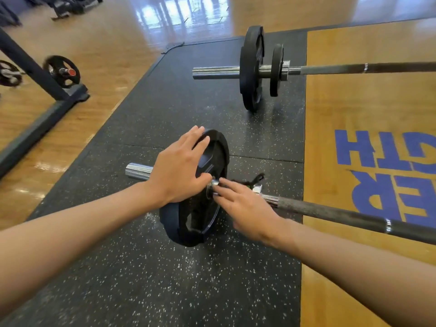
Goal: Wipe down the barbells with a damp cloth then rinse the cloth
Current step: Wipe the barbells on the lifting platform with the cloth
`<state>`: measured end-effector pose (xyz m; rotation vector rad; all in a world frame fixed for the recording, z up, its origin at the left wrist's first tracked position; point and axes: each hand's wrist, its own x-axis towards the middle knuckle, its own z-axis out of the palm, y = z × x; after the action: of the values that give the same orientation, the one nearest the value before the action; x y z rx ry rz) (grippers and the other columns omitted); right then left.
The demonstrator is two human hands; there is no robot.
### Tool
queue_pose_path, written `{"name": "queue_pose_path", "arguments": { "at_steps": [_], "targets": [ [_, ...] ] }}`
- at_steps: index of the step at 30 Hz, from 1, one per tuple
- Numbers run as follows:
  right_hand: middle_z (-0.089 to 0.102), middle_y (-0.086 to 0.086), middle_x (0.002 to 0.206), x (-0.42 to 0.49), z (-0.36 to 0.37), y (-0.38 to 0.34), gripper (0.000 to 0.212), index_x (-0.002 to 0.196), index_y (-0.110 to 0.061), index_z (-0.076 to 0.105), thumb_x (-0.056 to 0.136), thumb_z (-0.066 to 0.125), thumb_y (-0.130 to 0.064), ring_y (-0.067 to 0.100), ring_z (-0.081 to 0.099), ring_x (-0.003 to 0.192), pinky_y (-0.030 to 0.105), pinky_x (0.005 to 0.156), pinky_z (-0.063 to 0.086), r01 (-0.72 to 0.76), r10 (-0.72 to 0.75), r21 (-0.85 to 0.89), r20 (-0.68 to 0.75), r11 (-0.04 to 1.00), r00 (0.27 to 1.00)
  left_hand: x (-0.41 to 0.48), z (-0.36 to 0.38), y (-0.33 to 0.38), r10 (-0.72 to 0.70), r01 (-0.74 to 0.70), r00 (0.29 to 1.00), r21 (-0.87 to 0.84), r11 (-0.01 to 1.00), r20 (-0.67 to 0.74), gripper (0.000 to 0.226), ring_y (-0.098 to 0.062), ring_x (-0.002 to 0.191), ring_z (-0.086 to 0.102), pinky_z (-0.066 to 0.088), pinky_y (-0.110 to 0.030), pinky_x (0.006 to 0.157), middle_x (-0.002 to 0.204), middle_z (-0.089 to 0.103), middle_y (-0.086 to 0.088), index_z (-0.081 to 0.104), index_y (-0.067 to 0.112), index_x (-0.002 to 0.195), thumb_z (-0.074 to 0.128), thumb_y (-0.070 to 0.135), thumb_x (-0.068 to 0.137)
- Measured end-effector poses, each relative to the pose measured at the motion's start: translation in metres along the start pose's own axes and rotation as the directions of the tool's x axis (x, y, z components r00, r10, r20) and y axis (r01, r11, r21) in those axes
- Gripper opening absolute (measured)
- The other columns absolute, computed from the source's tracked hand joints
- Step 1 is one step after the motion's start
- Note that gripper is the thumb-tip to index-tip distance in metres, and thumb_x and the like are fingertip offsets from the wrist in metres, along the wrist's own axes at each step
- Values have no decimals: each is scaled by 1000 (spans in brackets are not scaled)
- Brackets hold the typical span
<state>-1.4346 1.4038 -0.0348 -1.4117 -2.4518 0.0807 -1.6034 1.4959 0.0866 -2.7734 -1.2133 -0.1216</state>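
We have the near barbell [330,208] lying on the rubber mat [165,279], the far barbell [354,68] well apart behind it, and no cloth in sight. Our left hand [179,168] lies spread and nearly flat against the plate [212,161], gripping nothing. Our right hand [243,204] rests straight fingers on the sleeve at the hub, though blur hides any pinch. If the plate slides inward, it could nip those fingertips. A push could also set the bar rolling.
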Motion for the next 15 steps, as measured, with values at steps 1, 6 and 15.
{"name": "queue_pose_path", "arguments": {
  "at_steps": [1, 6, 15],
  "targets": [
    [59, 15, 142, -5, 3, -6, 53, 131, -3, 65, 79, 71, -8, 35, 50, 138, 44, 115, 38, 100, -97, -78, 43, 992, 994, -2, 0, 0, 1, -1, 1000, 5, 1000, 1, 80, -20, 151, 27, 44, -37, 107, 161, 33, -6, 46, 10, 148, 41, 49, 78],
    [54, 20, 145, -35, 8, 10, 45, 136, 2, 59, 98, 36, -5, 40, 48, 137, 49, 117, 37, 80, -102, -269, -69, 960, 992, -2, -1, 2, 10, -10, 1000, 9, 1000, 5, 80, -20, 151, 25, 41, -37, 109, 162, 32, -6, 45, 10, 149, 44, 48, 79],
    [30, 15, 163, 23, -24, -9, 67, 157, -3, 28, 94, 50, 7, 31, 23, 153, 33, 125, 12, -443, 488, 343, -52, 828, 871, 4, -11, -4, 101, -99, 986, -22, 995, 134, 85, -24, 155, 10, 29, -43, 119, 166, 18, -11, 31, 16, 157, 45, 55, 82]
  ]
}}
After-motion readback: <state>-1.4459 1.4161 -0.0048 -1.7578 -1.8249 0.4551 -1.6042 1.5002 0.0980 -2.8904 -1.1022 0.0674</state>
